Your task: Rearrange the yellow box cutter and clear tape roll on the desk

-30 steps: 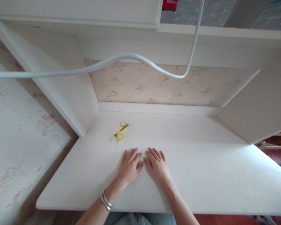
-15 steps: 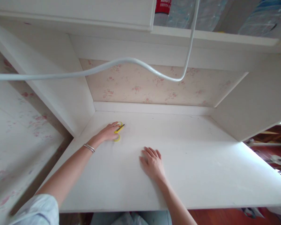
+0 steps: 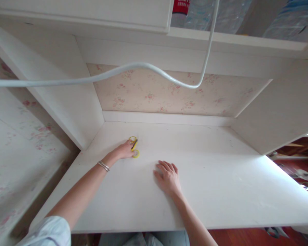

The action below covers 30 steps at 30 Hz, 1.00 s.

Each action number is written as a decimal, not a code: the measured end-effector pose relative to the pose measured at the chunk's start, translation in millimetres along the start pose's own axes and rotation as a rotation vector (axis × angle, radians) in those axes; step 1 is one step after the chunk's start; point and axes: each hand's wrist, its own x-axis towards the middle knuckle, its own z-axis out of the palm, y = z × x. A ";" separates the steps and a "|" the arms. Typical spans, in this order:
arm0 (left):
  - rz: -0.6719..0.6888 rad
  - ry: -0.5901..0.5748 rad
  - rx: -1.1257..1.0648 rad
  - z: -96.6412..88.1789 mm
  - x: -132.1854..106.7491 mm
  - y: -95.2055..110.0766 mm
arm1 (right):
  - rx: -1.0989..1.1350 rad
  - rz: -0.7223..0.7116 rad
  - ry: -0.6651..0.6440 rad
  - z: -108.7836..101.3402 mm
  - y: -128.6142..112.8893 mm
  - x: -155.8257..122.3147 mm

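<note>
My left hand (image 3: 126, 149) reaches over the left part of the white desktop (image 3: 205, 191), its fingers bent around a small group of yellow things. Two thin yellow rings, an upper ring (image 3: 132, 137) and a lower ring (image 3: 136, 155), look like narrow rolls of tape. Between them lies a slim yellow-and-black stick (image 3: 134, 145), like a pen or a cutter; its exact kind is too small to tell. The fingertips are partly hidden behind these things. To the right, my right hand (image 3: 168, 177) rests flat on the desktop, holding nothing, fingers stretched forward.
A white cable (image 3: 143, 65) hangs across the view in front of the upper cabinet (image 3: 92, 15). Plastic-wrapped bottles (image 3: 200, 15) stand on the upper shelf. White side panels (image 3: 53, 78) and flowered wallpaper (image 3: 149, 92) enclose the desktop.
My left hand has moved slightly right and toward me, and the yellow rings and the stick have shifted along with it. The stick has turned steeper. My right hand has stayed put.
</note>
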 end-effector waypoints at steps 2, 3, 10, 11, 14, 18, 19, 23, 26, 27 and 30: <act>-0.009 -0.011 -0.007 10.1 -9.3 17.0 | -0.008 -0.006 0.006 1.1 -0.3 -0.3; -0.028 -0.008 -0.014 15.9 -14.9 27.4 | -0.012 -0.010 0.007 1.1 -0.9 -0.6; -0.092 0.158 -0.021 51.1 -50.5 108.4 | 0.008 -0.065 -0.033 -8.4 -5.7 -6.2; -0.085 0.167 -0.026 53.1 -52.3 116.2 | 0.011 -0.075 -0.040 -9.4 -5.4 -6.8; -0.089 0.169 -0.038 55.4 -52.4 129.1 | 0.014 -0.079 -0.046 -9.4 -3.3 -7.3; -0.090 0.172 -0.053 56.2 -49.9 128.8 | 0.050 -0.044 -0.018 -6.1 -0.2 -3.9; -0.081 0.180 -0.065 56.9 -50.2 127.1 | 0.069 -0.034 -0.013 -5.6 1.3 -2.2; -0.040 0.250 -0.144 61.5 -55.0 117.1 | 0.208 0.016 -0.018 -7.6 15.9 8.9; -0.037 0.321 -0.206 64.9 -56.9 106.0 | 0.284 0.015 -0.052 -12.9 33.2 20.9; -0.043 0.343 -0.221 65.6 -56.6 101.9 | 0.288 0.004 -0.075 -14.9 38.4 25.1; -0.059 0.415 -0.242 65.9 -53.8 89.9 | 0.265 -0.022 -0.149 -18.8 48.6 36.7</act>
